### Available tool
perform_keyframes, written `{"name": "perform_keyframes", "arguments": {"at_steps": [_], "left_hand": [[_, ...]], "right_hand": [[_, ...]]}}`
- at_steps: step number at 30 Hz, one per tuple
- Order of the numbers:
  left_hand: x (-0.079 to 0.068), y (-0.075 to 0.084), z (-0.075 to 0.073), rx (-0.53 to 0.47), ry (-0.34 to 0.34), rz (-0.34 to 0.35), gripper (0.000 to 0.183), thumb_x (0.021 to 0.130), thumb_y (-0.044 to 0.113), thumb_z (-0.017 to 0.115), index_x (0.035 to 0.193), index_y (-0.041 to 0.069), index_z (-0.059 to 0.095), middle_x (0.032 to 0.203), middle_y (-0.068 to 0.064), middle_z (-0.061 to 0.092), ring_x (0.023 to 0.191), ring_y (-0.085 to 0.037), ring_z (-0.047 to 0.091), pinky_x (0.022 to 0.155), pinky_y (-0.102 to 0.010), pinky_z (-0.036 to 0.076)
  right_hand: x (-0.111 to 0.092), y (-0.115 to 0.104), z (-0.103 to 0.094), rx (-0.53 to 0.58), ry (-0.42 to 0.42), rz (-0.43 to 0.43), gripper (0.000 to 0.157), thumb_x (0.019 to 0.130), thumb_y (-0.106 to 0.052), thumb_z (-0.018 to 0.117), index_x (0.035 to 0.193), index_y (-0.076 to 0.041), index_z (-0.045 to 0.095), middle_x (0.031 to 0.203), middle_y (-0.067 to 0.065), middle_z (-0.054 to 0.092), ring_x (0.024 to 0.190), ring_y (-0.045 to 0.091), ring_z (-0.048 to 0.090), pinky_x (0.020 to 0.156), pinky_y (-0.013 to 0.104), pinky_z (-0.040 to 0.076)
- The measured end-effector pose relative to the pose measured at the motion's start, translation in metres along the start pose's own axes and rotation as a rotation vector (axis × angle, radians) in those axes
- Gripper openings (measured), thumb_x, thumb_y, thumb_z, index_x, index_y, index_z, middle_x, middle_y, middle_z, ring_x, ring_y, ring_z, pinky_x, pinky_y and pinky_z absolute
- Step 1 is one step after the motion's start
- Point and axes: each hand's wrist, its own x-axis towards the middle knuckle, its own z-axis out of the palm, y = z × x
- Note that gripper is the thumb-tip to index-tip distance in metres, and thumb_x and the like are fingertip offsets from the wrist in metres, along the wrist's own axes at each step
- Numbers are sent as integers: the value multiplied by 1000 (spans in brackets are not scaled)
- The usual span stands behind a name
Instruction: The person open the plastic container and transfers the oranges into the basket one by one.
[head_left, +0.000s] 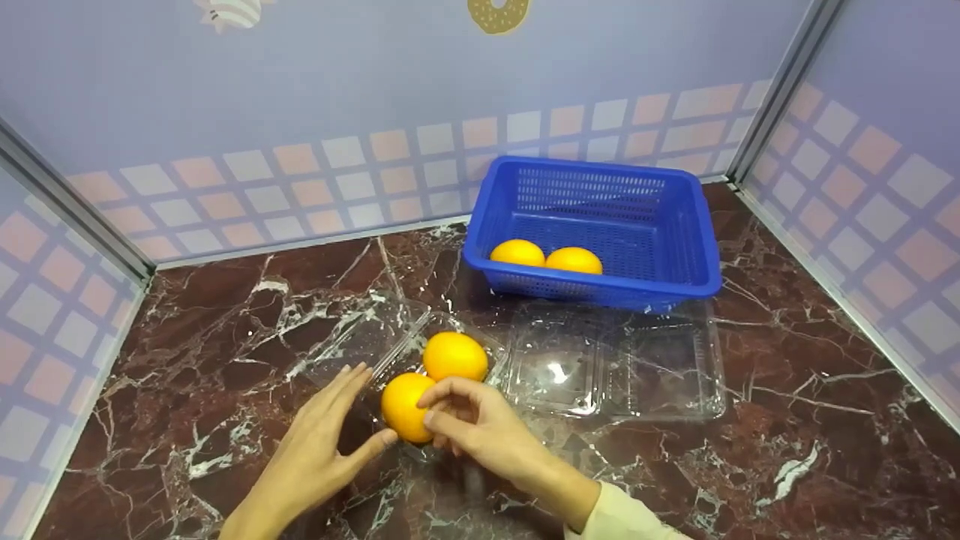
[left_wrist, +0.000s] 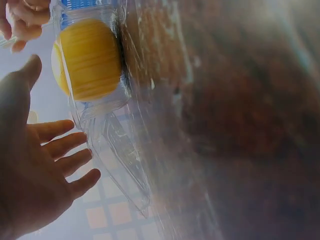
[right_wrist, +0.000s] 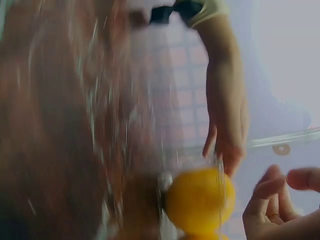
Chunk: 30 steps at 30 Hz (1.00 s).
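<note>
Two oranges sit side by side in a clear plastic clamshell box: a near orange and a far orange. The box's lid lies folded back to the left. My left hand is beside the box's near left edge, fingers extended and thumb tip close to the near orange. Loosely bent, the fingers of my right hand overlap the near orange's right side in the head view. The right wrist view shows a gap between this hand and the orange, with nothing in its grasp.
A blue plastic basket with two more oranges inside stands at the back right. In front of it, a second clear clamshell box lies spread on the dark marbled tabletop. Patterned panels enclose the back and sides.
</note>
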Motion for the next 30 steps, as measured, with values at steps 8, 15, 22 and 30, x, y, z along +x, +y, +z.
{"name": "perform_keyframes", "arguments": {"at_steps": [8, 15, 22, 30], "left_hand": [[1, 1, 4, 90, -68, 8, 95, 91, 64, 74, 161, 7, 45, 168, -18, 40, 153, -41, 41, 124, -69, 28], [5, -1, 5, 120, -102, 38, 99, 91, 68, 72, 162, 7, 42, 169, -16, 39, 155, -38, 39, 124, -66, 30], [9, -3, 7, 127, -133, 40, 106, 87, 74, 72, 164, 9, 39, 170, -16, 36, 157, -38, 35, 125, -66, 27], [11, -4, 8, 124, -147, 42, 112, 83, 81, 70, 165, 12, 38, 169, -17, 39, 153, -39, 40, 125, -67, 29]], "right_hand": [[14, 6, 6, -650, 101, -255, 31, 94, -14, 77, 125, -12, 71, 123, 2, 70, 107, 15, 65, 97, 35, 59], [25, 10, 13, -901, 88, -241, 51, 91, -26, 83, 138, -16, 67, 141, 2, 64, 131, 20, 56, 115, 47, 49], [30, 17, 16, -977, 89, -224, 65, 89, -31, 86, 147, -13, 61, 148, 7, 60, 134, 23, 53, 118, 47, 45], [31, 14, 18, -1093, 84, -224, 81, 88, -35, 87, 157, -10, 51, 153, 10, 58, 138, 27, 54, 121, 46, 43]]}}
